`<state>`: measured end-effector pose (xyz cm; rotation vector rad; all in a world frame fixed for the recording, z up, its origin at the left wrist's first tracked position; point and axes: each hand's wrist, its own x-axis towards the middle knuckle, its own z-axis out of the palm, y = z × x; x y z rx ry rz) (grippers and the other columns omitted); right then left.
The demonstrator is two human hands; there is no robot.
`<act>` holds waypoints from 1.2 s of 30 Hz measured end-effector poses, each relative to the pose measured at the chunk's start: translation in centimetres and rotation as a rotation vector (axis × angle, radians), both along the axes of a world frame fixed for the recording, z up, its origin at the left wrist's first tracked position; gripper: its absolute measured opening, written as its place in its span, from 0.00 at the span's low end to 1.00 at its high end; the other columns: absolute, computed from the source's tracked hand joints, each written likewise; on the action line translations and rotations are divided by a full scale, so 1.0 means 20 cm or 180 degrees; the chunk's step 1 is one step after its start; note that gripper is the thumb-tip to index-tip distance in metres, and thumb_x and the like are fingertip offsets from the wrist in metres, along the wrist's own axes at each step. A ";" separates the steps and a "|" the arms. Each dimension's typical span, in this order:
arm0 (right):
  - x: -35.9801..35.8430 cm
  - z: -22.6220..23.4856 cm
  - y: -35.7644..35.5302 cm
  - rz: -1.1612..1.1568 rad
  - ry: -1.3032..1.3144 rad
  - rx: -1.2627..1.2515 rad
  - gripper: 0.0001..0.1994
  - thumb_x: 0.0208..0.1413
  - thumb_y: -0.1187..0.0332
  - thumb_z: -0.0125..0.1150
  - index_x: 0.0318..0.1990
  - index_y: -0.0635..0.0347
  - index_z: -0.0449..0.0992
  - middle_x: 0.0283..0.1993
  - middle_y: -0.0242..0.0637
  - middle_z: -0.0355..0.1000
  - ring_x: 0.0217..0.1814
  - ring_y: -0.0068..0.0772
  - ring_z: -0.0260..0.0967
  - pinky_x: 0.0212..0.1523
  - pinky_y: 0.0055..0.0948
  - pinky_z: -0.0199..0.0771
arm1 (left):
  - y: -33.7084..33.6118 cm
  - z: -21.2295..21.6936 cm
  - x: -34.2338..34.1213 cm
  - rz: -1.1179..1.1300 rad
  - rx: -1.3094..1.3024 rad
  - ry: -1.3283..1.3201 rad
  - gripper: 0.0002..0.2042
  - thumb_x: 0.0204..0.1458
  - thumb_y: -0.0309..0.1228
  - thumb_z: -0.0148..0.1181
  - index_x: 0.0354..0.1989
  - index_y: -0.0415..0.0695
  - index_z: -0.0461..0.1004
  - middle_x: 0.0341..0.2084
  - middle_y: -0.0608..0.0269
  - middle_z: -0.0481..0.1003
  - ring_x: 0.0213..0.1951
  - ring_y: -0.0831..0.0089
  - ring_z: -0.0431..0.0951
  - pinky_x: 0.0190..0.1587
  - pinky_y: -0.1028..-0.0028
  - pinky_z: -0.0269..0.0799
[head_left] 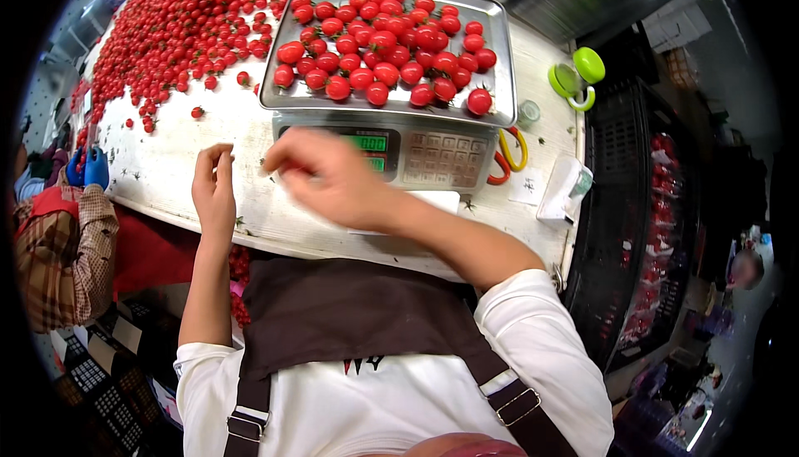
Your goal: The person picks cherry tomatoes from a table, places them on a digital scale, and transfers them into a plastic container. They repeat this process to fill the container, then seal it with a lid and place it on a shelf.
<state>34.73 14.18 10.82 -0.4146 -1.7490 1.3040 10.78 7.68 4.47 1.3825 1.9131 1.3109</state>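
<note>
Past a cropped shirt (pixel 374 399), empty left fingers (pixel 214 151) part; right fingers (pixel 291 151), grip unreadable, overlap a scale (pixel 445 159).

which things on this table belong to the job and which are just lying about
Likely part of the job:
scale
metal tray
tomatoes on the tray
loose tomato pile

Probably just lying about:
red and yellow handles
lime-green gadget
white box

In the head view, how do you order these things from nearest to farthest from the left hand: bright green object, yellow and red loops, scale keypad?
1. Scale keypad: right of the left hand.
2. Yellow and red loops: farther right, past the keypad.
3. Bright green object: farthest right, higher up.
</note>
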 end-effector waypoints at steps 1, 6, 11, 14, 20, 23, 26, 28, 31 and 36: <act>0.17 0.08 0.04 -0.0179 -0.0282 -0.0123 0.07 0.55 0.77 0.55 0.40 0.63 0.75 0.34 0.38 0.71 0.33 0.31 0.72 0.35 0.31 0.71 | -0.07 -0.04 -0.01 0.0022 -0.0040 0.0143 0.08 0.65 0.26 0.51 0.47 0.37 0.74 0.41 0.62 0.76 0.43 0.73 0.76 0.45 0.74 0.70; 1.02 -0.04 0.47 -0.3146 -0.0321 -0.0549 0.08 0.65 0.69 0.55 0.45 0.61 0.76 0.28 0.25 0.68 0.28 0.12 0.59 0.28 0.16 0.63 | -0.25 -0.21 -0.12 0.0135 -0.0234 0.0181 0.08 0.64 0.26 0.50 0.47 0.38 0.74 0.40 0.62 0.75 0.41 0.74 0.74 0.45 0.73 0.70; 1.41 -0.44 0.70 -0.2465 -0.3883 0.1279 0.12 0.61 0.66 0.56 0.47 0.65 0.77 0.42 0.49 0.75 0.41 0.54 0.75 0.46 0.44 0.75 | -0.30 -0.34 -0.11 0.0134 -0.0284 0.0300 0.07 0.62 0.24 0.52 0.45 0.37 0.74 0.40 0.59 0.74 0.40 0.70 0.74 0.43 0.73 0.71; 1.42 -0.50 0.81 -0.2038 -0.5214 0.0991 0.11 0.58 0.66 0.54 0.43 0.61 0.79 0.45 0.53 0.76 0.47 0.58 0.75 0.47 0.49 0.77 | -0.28 -0.30 -0.05 -0.0042 -0.0084 0.0729 0.07 0.60 0.22 0.53 0.43 0.36 0.74 0.39 0.53 0.73 0.40 0.63 0.76 0.43 0.71 0.72; 1.43 -0.38 0.95 -0.2590 -0.4465 0.0528 0.14 0.58 0.62 0.57 0.43 0.62 0.79 0.43 0.55 0.78 0.46 0.55 0.76 0.47 0.45 0.74 | -0.29 -0.30 -0.01 0.0077 -0.0060 0.1129 0.05 0.57 0.23 0.56 0.41 0.38 0.75 0.36 0.54 0.74 0.39 0.58 0.77 0.43 0.66 0.73; 1.28 -0.18 0.89 -0.3270 -0.2496 0.0687 0.13 0.63 0.63 0.57 0.43 0.66 0.78 0.39 0.47 0.80 0.39 0.43 0.78 0.42 0.36 0.74 | -0.29 -0.33 0.00 0.0143 0.0032 0.1295 0.05 0.55 0.23 0.57 0.39 0.39 0.76 0.36 0.54 0.74 0.40 0.56 0.76 0.43 0.64 0.72; 1.01 0.01 0.78 -0.2788 -0.1807 0.0912 0.13 0.64 0.65 0.59 0.49 0.65 0.77 0.41 0.41 0.78 0.44 0.31 0.76 0.46 0.29 0.74 | -0.30 -0.32 -0.01 0.0191 -0.0023 0.1332 0.05 0.54 0.24 0.58 0.38 0.41 0.76 0.36 0.54 0.74 0.41 0.53 0.74 0.44 0.61 0.71; 0.93 0.04 0.75 -0.2284 -0.2066 0.0929 0.15 0.66 0.62 0.57 0.52 0.64 0.76 0.45 0.36 0.78 0.44 0.24 0.74 0.46 0.25 0.73 | -0.29 -0.32 -0.01 0.0139 0.0024 0.1389 0.05 0.53 0.25 0.59 0.38 0.41 0.76 0.36 0.54 0.74 0.41 0.54 0.74 0.44 0.61 0.71; 0.87 0.06 0.72 -0.2543 -0.2291 0.0757 0.15 0.66 0.61 0.57 0.52 0.62 0.77 0.44 0.35 0.78 0.44 0.24 0.73 0.48 0.24 0.72 | -0.29 -0.31 0.00 0.0138 -0.0005 0.1381 0.05 0.53 0.25 0.59 0.38 0.42 0.76 0.36 0.55 0.74 0.41 0.54 0.74 0.44 0.61 0.71; 0.60 0.19 0.47 -0.2433 -0.1408 0.0900 0.10 0.64 0.67 0.59 0.47 0.63 0.78 0.40 0.37 0.77 0.42 0.28 0.74 0.46 0.27 0.74 | -0.31 -0.32 -0.02 0.0143 -0.0120 0.1230 0.08 0.54 0.25 0.59 0.42 0.41 0.76 0.38 0.56 0.74 0.40 0.57 0.75 0.44 0.64 0.72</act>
